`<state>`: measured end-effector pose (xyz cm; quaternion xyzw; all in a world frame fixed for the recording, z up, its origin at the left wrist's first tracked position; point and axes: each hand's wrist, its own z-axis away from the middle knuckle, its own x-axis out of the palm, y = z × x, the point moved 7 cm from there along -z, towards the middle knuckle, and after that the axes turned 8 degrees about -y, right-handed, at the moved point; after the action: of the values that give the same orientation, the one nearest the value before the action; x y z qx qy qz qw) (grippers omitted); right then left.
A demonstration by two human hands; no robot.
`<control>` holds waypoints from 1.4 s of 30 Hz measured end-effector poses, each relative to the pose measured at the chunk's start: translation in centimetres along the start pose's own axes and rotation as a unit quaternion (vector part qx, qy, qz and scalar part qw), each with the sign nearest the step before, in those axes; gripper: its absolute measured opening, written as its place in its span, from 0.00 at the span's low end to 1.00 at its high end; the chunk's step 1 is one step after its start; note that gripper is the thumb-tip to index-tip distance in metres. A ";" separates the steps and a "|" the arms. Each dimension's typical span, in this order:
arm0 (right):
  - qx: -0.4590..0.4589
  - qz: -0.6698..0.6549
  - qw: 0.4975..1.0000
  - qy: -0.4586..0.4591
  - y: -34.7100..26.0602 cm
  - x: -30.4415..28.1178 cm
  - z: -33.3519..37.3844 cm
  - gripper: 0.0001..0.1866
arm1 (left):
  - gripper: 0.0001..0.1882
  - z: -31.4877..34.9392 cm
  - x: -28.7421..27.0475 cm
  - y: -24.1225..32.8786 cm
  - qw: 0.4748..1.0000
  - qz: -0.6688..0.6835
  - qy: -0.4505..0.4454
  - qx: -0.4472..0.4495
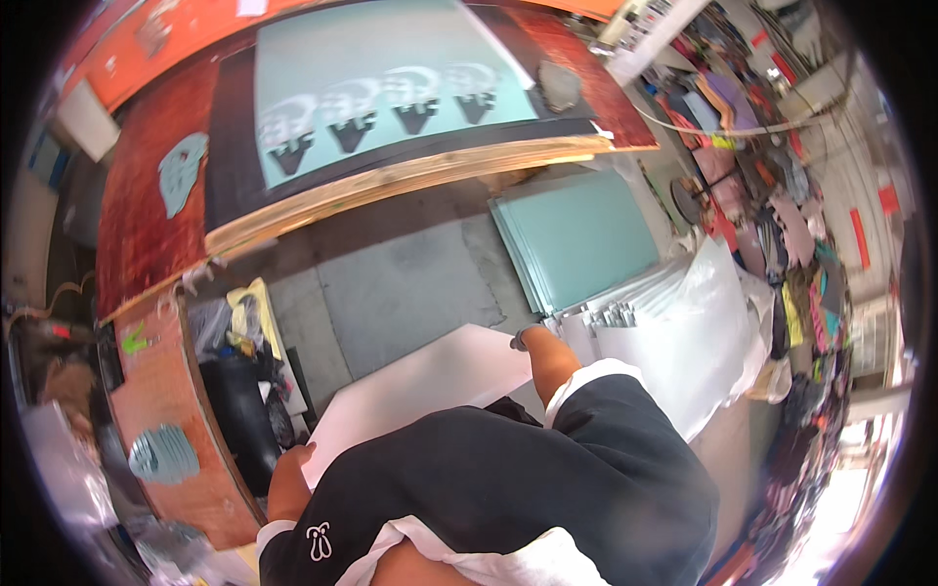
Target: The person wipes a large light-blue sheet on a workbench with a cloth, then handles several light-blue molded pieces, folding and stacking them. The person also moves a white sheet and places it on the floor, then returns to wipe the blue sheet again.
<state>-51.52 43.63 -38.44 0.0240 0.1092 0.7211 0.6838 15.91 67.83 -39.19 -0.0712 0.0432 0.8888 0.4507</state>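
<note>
- White sheet (430,376) is the thing in play on my remote feed: just below centre, toward 7 o'clock, spread in front of the person's dark shirt. Can't tell from here if it's paper or plastic.
- Left hand (290,464), between 7 and 8 o'clock: mostly closed, I see it pinching the sheet's left edge.
- Right hand (521,340), close to centre toward 4 o'clock: curled onto the sheet's right end. It's small and shadowy on my side, so I can't make out each finger.
- Stack of pale green sheets (591,239) sits at 2 o'clock, with a fanned pile of white sheets (674,342) right by it, a bit past 3.
- Up at 11 to 12 I've got a table with dark red ends (156,234). On its black middle lies a pale green printed sheet (362,54), four black-and-white shapes along the near side.
- Grey stone-like lump (560,86) at 1 o'clock, just beside that printed sheet.
- Flat blue-green cutout (183,173) at 10, on the red left end.
- Over at 8 I see a black bin (233,420) near a wooden bench (171,391), which has a pile of ridged grey-green pieces (164,454) on it.
</note>
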 end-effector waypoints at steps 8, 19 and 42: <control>-0.025 -0.046 0.998 0.016 7.0 6.4 -6.4 0.27 | 0.40 2.7 -3.1 7.7 0.995 -0.093 0.008 -0.032; -0.082 -0.228 0.969 0.046 13.0 -4.4 -0.6 0.28 | 0.39 8.4 -4.6 18.8 0.994 -0.063 0.081 -0.048; -0.009 -0.041 0.997 0.072 22.2 -5.2 -0.1 0.30 | 0.24 -5.1 0.3 23.5 0.992 -0.111 0.051 -0.038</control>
<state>-73.01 37.58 -33.72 -0.0386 0.1524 0.6929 0.7037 -2.82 53.51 -43.96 -0.1378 0.0245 0.8294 0.5408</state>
